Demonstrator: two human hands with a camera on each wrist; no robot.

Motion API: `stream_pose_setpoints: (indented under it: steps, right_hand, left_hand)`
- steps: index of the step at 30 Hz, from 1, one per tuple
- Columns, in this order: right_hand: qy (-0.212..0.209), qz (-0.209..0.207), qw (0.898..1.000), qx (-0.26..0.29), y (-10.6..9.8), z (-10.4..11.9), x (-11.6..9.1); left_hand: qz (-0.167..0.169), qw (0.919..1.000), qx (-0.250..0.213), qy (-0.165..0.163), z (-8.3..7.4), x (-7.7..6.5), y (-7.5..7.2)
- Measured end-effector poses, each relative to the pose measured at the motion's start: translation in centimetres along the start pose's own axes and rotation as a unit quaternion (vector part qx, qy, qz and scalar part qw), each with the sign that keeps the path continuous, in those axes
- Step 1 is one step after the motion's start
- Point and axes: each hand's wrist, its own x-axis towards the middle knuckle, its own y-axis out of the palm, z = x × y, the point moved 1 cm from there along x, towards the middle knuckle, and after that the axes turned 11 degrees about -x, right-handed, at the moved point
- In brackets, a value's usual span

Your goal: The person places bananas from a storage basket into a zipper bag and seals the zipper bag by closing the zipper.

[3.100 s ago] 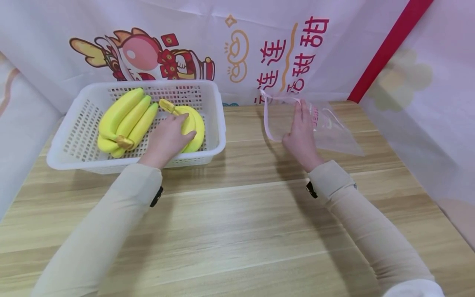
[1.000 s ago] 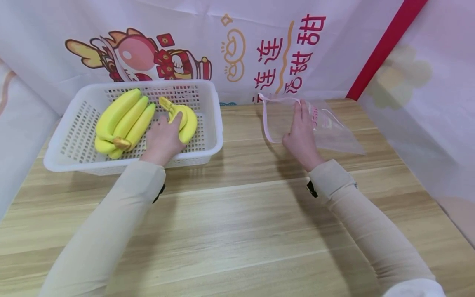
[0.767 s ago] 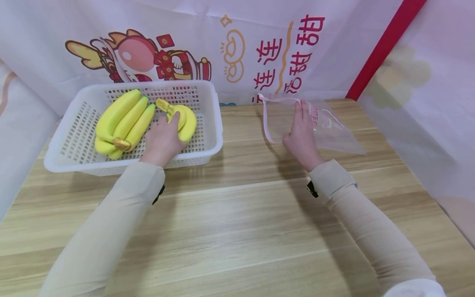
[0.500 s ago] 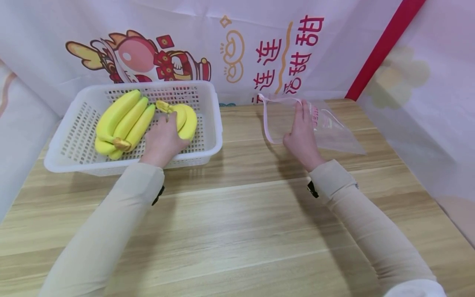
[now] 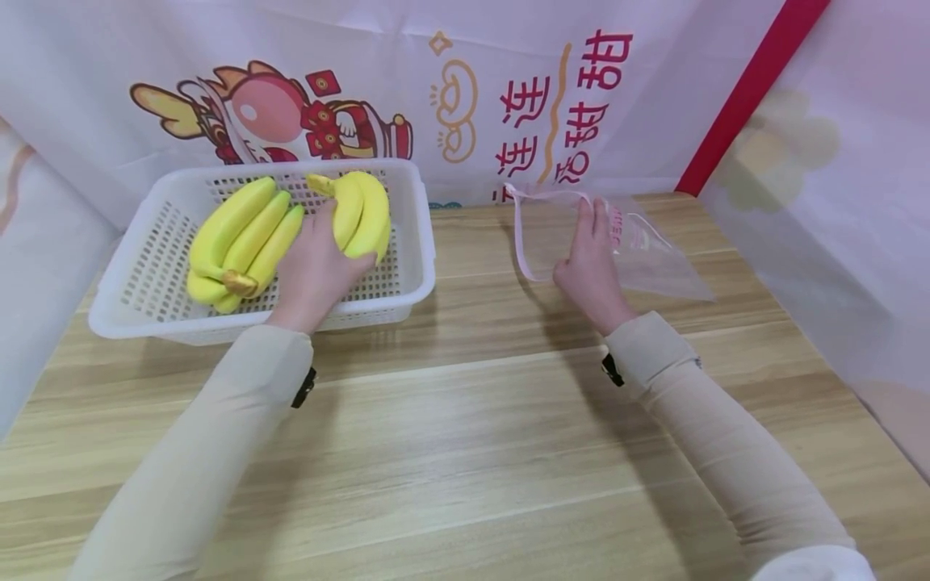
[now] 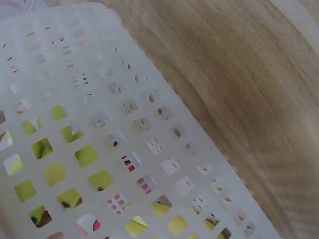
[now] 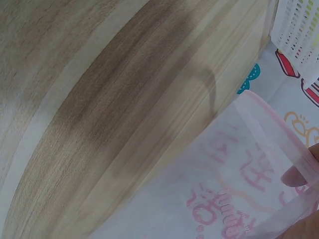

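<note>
Inside the white basket [image 5: 174, 324] my left hand [image 5: 316, 266] grips the smaller bunch of bananas [image 5: 363, 211] from its left side. Its thumb lies across the lower end; the far fingertips are hidden behind the fruit. A bigger bunch of bananas [image 5: 243, 242] lies to the left of this hand. Over on the right, my right hand [image 5: 590, 266] pinches the rim of a clear plastic bag [image 5: 647, 266] with pink edging and pink print. In the right wrist view a thumb [image 7: 295, 177] shows through the film of the bag. The left wrist view shows mainly the perforated basket wall [image 6: 114, 124].
Both arms reach over a wood-grain table [image 5: 465, 452]. Behind the basket and bag hangs a white printed cloth [image 5: 465, 97] with cartoon figures and red characters. A red strip [image 5: 751, 97] marks the right corner.
The smaller banana bunch first shifted left within the basket, then tipped up and rose slightly towards the back in my left hand. The right hand and bag have stayed nearly still.
</note>
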Motion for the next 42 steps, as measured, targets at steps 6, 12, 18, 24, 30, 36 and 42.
stream_pose_setpoints:
  steps: [6,12,18,24,30,36,42]
  right_hand:
    - [-0.015,-0.006,1.000,-0.006,-0.1,0.0,0.1]
    - [-0.023,-0.009,1.000,-0.007,-0.2,0.1,0.2]
    - [-0.023,-0.010,1.000,-0.009,-0.3,0.2,0.2]
    - [-0.019,-0.011,1.000,-0.008,-0.6,0.3,0.1]
    - [-0.015,-0.007,1.000,-0.005,-0.9,0.5,0.1]
    - [-0.008,-0.003,1.000,0.004,-1.2,0.8,0.1]
    - [-0.013,-0.006,1.000,0.004,-1.4,0.9,0.1]
  left_hand:
    - [-0.023,0.9987,-0.044,-0.008,-0.4,-0.1,-0.6]
    - [-0.045,0.9975,-0.053,-0.008,-1.1,-0.1,-1.1]
    - [-0.047,0.9926,-0.112,0.000,-2.1,-0.1,-1.2]
    - [-0.046,0.9835,-0.175,-0.006,-3.0,-0.2,-1.1]
    - [-0.037,0.9662,-0.254,-0.029,-4.0,-0.6,-1.0]
    - [-0.026,0.9463,-0.321,-0.030,-4.7,-0.7,-1.0]
    - [-0.001,0.9239,-0.382,-0.018,-5.1,-0.7,-0.7]
